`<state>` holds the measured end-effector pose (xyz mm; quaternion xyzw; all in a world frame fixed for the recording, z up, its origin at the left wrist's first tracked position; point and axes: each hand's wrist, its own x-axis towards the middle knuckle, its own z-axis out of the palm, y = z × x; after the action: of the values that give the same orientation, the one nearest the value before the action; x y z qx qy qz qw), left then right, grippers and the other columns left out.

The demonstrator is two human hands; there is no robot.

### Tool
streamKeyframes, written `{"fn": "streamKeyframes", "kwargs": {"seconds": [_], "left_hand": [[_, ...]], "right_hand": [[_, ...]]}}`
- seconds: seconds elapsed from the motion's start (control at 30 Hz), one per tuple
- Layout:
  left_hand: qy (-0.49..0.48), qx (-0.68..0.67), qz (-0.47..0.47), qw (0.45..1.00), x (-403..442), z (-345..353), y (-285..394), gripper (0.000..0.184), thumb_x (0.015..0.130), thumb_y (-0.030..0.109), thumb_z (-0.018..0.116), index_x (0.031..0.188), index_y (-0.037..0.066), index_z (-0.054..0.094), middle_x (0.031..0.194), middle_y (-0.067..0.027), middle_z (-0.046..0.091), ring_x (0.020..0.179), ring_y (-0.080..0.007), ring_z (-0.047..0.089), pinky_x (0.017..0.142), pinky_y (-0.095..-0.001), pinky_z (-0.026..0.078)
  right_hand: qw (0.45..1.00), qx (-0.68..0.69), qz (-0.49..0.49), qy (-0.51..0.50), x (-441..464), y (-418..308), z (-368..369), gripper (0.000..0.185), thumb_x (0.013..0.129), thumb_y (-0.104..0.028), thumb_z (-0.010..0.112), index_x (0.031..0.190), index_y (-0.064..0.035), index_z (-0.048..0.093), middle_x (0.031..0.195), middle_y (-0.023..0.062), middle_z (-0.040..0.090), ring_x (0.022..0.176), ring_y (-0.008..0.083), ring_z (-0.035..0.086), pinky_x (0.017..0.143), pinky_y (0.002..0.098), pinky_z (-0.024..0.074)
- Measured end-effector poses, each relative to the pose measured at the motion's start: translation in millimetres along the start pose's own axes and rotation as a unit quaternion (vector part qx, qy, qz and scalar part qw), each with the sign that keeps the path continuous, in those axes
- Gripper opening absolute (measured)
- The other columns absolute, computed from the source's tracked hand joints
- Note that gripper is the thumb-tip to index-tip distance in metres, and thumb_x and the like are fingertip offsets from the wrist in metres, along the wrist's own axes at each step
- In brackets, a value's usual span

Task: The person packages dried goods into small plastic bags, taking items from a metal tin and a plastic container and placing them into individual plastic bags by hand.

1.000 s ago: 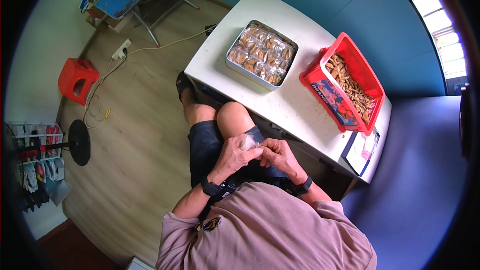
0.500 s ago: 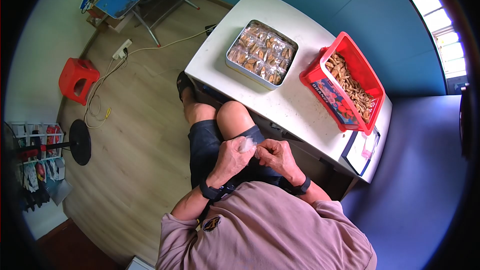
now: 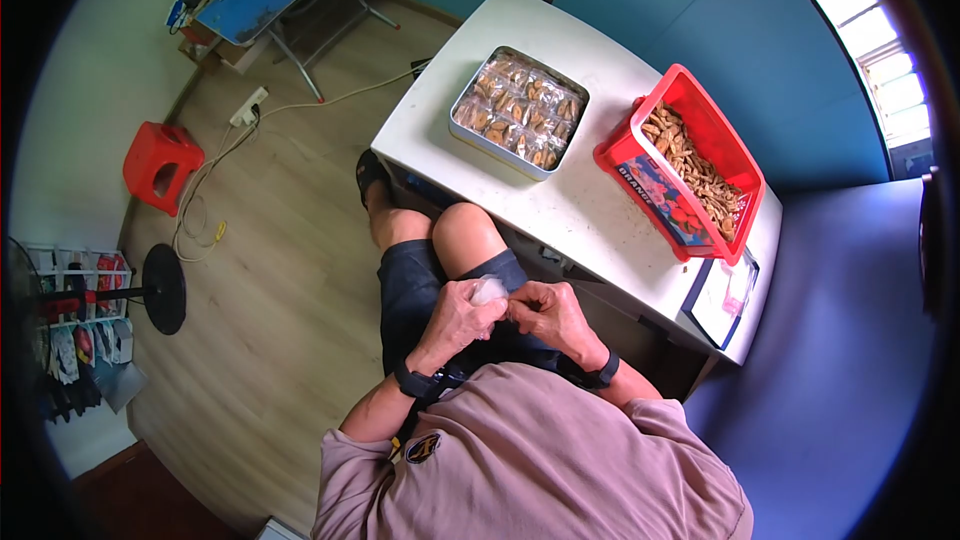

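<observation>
Over my lap, my left hand [image 3: 462, 322] is closed round clear plastic bags [image 3: 489, 290], which stick out bunched and crumpled above the thumb. My right hand [image 3: 553, 317] meets it from the other side, thumb and forefinger pinched at the edge of the plastic. How many bags there are I cannot tell. Beyond my knees, on the white table, stands a square metal tin [image 3: 535, 166] filled with small clear packets of brown dried slices [image 3: 515, 110]. To its right a red plastic basket [image 3: 672, 90] holds a heap of loose brown dried pieces [image 3: 700, 175].
Under both the tin and basket is the white table [image 3: 420, 120], with crumbs near the basket. A dark-edged tray [image 3: 705, 310] lies at its right corner. On the floor at left are a red stool [image 3: 160, 165], a cable [image 3: 205, 155] and a round black stand base [image 3: 164, 288].
My hands stay together over my lap. The plastic in my left hand now bulges a little more, and my right fingers have shifted slightly along its edge. The view has tilted slightly.
</observation>
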<state>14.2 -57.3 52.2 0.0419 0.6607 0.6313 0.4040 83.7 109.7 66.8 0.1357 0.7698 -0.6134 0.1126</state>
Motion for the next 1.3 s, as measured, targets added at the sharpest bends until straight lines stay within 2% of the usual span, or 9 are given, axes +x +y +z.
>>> {"fn": "streamKeyframes", "kwargs": {"seconds": [0.07,0.27,0.4,0.47,0.6,0.7,1.1,1.2,1.3], "left_hand": [[-0.035,-0.020,0.012,0.999,-1,-2,1,0.017,0.082,0.017,0.065,0.074,0.002,0.063,0.057,-0.0006,0.057,0.048,-0.0069,0.053,0.044,-0.0226,0.041],[-0.042,-0.011,-0.002,0.999,-3,-4,5,0.015,0.081,0.016,0.064,0.074,0.002,0.064,0.058,0.0001,0.056,0.049,-0.0061,0.052,0.044,-0.0225,0.041],[-0.027,-0.011,0.011,1.000,1,-3,-5,0.014,0.080,0.014,0.063,0.074,0.002,0.064,0.059,0.0001,0.057,0.049,-0.0060,0.052,0.044,-0.0226,0.041],[-0.033,-0.006,0.006,0.999,2,-5,-5,0.013,0.079,0.015,0.065,0.076,0.002,0.065,0.063,-0.0001,0.060,0.052,-0.0060,0.055,0.046,-0.0213,0.044],[-0.033,0.007,-0.006,0.999,5,-7,-5,0.012,0.078,0.013,0.062,0.075,0.002,0.065,0.063,-0.0005,0.061,0.052,-0.0060,0.055,0.046,-0.0215,0.043],[-0.041,-0.035,-0.012,0.998,5,-7,-4,0.012,0.077,0.013,0.061,0.074,0.002,0.064,0.063,-0.0008,0.061,0.051,-0.0061,0.055,0.046,-0.0213,0.043],[-0.089,-0.143,-0.057,0.984,9,-16,-14,0.017,0.076,0.016,0.065,0.084,0.001,0.065,0.066,-0.0047,0.063,0.050,-0.0082,0.056,0.045,-0.0211,0.044],[-0.107,-0.183,-0.055,0.976,13,-19,-26,0.017,0.077,0.017,0.065,0.080,0.001,0.064,0.065,-0.0047,0.062,0.049,-0.0083,0.055,0.046,-0.0212,0.047],[-0.128,-0.237,-0.067,0.961,14,-17,-32,0.018,0.076,0.017,0.066,0.082,0.001,0.063,0.065,-0.0061,0.062,0.049,-0.0097,0.056,0.048,-0.0221,0.050]], "right_hand": [[1.000,-0.001,0.015,0.000,0,-1,0,0.013,0.086,-0.008,0.063,0.082,0.0037,0.067,0.066,0.0061,0.064,0.054,0.0090,0.058,0.050,0.0246,0.0484],[0.995,0.044,0.084,-0.021,6,0,-5,0.015,0.084,-0.010,0.065,0.077,0.0030,0.066,0.062,0.0027,0.061,0.051,0.0082,0.055,0.046,0.0238,0.0452],[0.993,0.058,0.095,-0.030,9,1,-5,0.015,0.083,-0.011,0.065,0.075,0.0017,0.067,0.061,0.0017,0.060,0.050,0.0077,0.054,0.045,0.0229,0.0437],[0.991,0.054,0.113,-0.039,10,0,-5,0.016,0.083,-0.012,0.065,0.075,0.0008,0.067,0.060,0.0017,0.060,0.050,0.0070,0.054,0.044,0.0224,0.0434],[0.991,0.061,0.114,-0.035,10,1,-2,0.016,0.083,-0.013,0.065,0.074,0.0005,0.066,0.060,0.0015,0.060,0.050,0.0069,0.054,0.044,0.0225,0.0436],[0.991,0.065,0.115,-0.031,10,2,-1,0.017,0.083,-0.013,0.064,0.073,0.0005,0.066,0.060,0.0015,0.060,0.050,0.0070,0.055,0.044,0.0225,0.0437],[0.987,0.095,0.108,-0.067,9,4,-8,0.017,0.087,-0.014,0.060,0.077,-0.0015,0.066,0.063,0.0016,0.062,0.052,0.0075,0.057,0.045,0.0223,0.0443],[0.990,0.070,0.114,-0.050,7,8,-12,0.015,0.086,-0.013,0.062,0.077,-0.0017,0.066,0.062,0.0017,0.062,0.052,0.0080,0.056,0.045,0.0225,0.0441],[0.997,0.014,0.072,-0.030,3,7,-11,0.012,0.085,-0.010,0.063,0.076,-0.0015,0.066,0.061,0.0015,0.061,0.053,0.0070,0.056,0.046,0.0221,0.0438]]}}
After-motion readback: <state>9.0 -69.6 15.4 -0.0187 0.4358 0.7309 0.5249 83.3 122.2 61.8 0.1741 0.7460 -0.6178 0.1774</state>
